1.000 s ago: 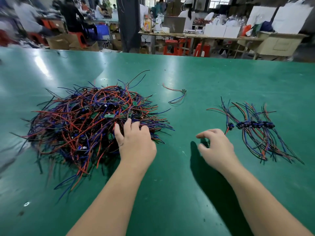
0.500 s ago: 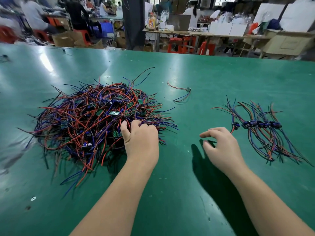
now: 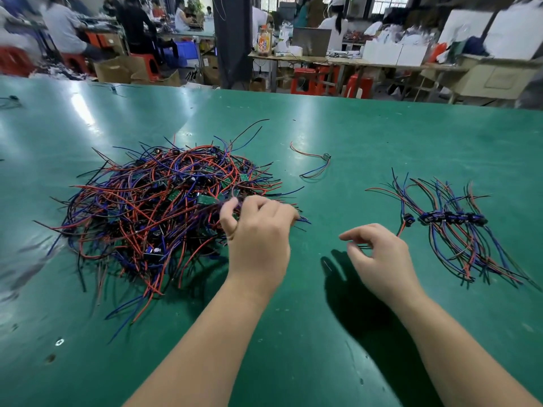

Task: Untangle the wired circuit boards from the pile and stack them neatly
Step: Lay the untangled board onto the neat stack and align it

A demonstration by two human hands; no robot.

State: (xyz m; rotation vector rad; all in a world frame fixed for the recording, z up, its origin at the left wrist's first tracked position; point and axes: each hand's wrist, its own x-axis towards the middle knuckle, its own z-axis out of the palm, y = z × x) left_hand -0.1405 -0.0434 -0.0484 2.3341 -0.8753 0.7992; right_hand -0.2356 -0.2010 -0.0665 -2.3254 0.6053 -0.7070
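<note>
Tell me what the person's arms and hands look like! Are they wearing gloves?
No gloves. The left hand and right hand are bare, and so are the left arm and right arm, as far down as the picture shows. No sleeves, watch or bracelet show. I cannot tell whether there is a ring.

One wide-angle camera, worn on the head, looked forward and down across the green surface [image 3: 382, 136] from close above its near edge. The tangled pile [image 3: 164, 212] sat left of centre, near the camera; the workshop [image 3: 323, 39] beyond filled only the top strip.
</note>
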